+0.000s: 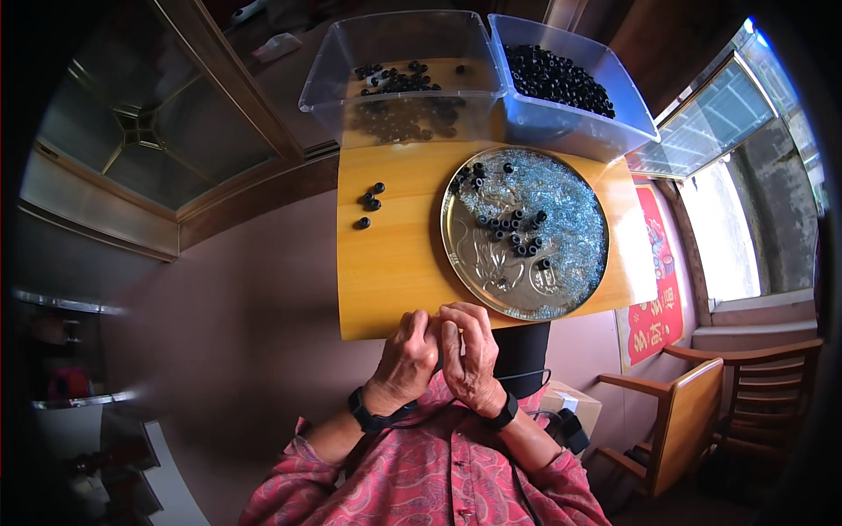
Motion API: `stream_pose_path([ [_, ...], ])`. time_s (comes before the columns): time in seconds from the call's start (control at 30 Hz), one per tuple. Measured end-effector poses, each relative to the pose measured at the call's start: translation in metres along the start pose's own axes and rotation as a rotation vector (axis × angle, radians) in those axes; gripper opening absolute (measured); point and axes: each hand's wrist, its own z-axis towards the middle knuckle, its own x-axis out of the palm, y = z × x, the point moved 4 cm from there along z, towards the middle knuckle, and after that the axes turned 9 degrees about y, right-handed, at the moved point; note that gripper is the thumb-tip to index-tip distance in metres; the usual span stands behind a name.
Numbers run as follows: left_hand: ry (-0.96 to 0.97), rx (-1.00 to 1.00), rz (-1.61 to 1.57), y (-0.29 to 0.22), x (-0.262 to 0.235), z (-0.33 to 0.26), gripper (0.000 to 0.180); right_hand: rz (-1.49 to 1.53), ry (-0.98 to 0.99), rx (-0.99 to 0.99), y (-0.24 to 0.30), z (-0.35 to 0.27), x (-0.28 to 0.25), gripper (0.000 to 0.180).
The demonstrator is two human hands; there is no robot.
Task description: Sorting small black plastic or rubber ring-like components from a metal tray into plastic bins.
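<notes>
Both hands are drawn together at the near edge of the yellow wooden table [386,280]. The fingers of my left hand [409,361] are curled and pinched. Close beside it, my right hand [472,358] is also closed, fingertips bent inward. Whatever sits between them is hidden by the fingers. Just beyond the hands lies a round metal tray [469,250] with an embossed bottom. Tiny clear bluish beads [566,215] cover its right side. Several black cylindrical beads [517,238] are scattered over its middle and upper left. A few round black pieces [374,204] rest on the table left of the tray.
At the table's far side stand two plastic bins: a clear one [351,98] with some black pieces, and a bluish one [570,129] holding a heap of them. A wooden chair [688,416] and a cardboard box [583,408] are at the right, below an open window [719,105].
</notes>
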Motion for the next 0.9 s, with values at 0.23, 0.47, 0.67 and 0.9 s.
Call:
stream_pose_path([
  [0.23, -0.087, 0.068, -0.091, 0.002, 0.005, 0.001, 0.032, 0.111, 0.168, -0.088, -0.001, 0.009, 0.007, 0.039],
  [0.47, -0.077, 0.228, -0.239, 0.006, 0.008, 0.004, 0.022, 0.216, 0.270, -0.166, -0.001, 0.010, 0.019, 0.032],
  [0.67, -0.065, 0.262, -0.238, 0.008, 0.009, 0.006, 0.019, 0.260, 0.208, -0.150, 0.000, 0.013, 0.019, 0.026],
  [0.9, 0.018, 0.112, -0.159, 0.014, 0.017, 0.008, 0.019, 0.243, 0.194, -0.115, -0.005, 0.010, 0.022, 0.031],
])
